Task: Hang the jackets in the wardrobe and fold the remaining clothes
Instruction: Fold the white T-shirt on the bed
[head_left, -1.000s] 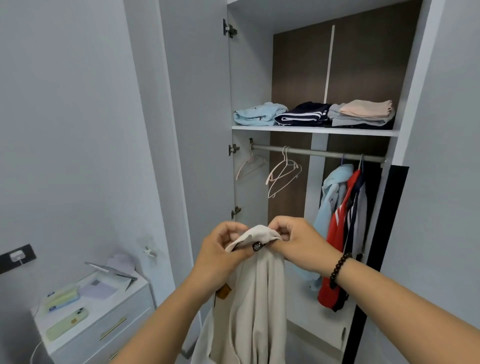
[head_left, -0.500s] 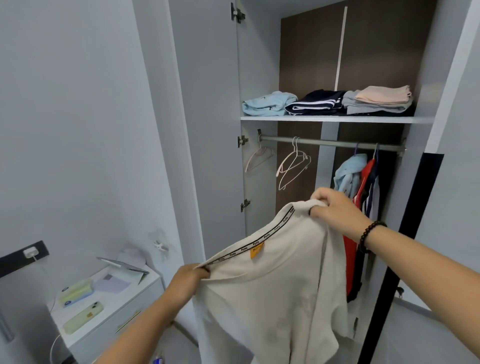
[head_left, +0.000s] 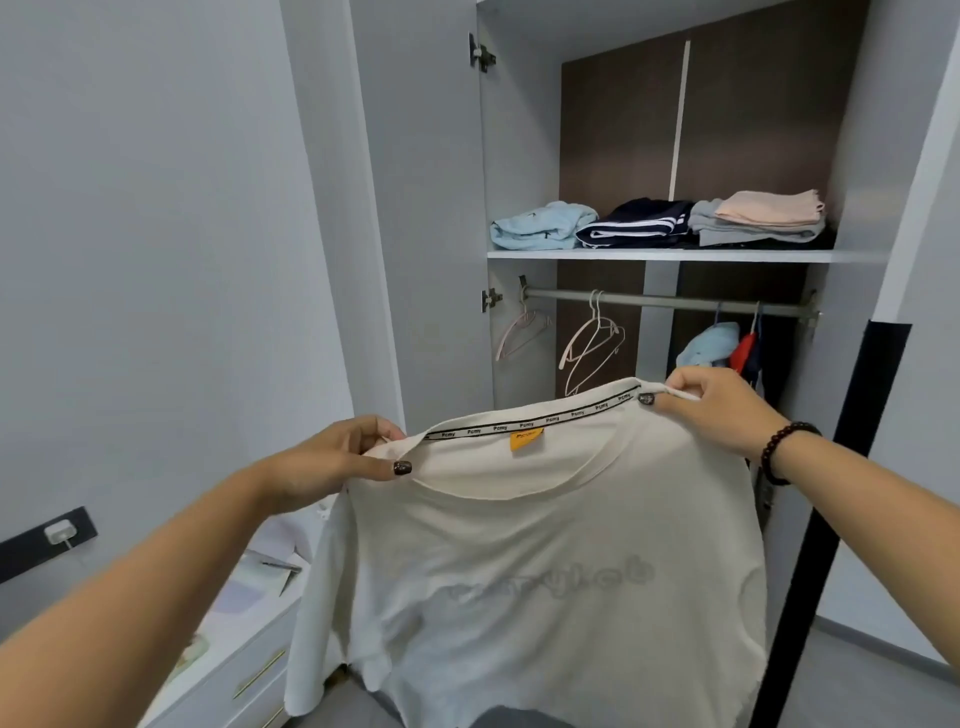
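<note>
T-shirt (head_left: 545, 571) stretched between hands (head_left: 332, 460)

Your wardrobe shelf (head_left: 675, 255) carries three folded stacks: light blue top (head_left: 543, 225) leftmost, navy striped garment (head_left: 636, 224) beside it, peach-on-grey pile (head_left: 763, 217) right of that.

Even, soft indoor light, moderately bright, no hard shadows or glare. Wide-angle bowing at edges: wardrobe (head_left: 675, 156) verticals lean. Slight softness overall, near forearms mildly blurred.
</note>
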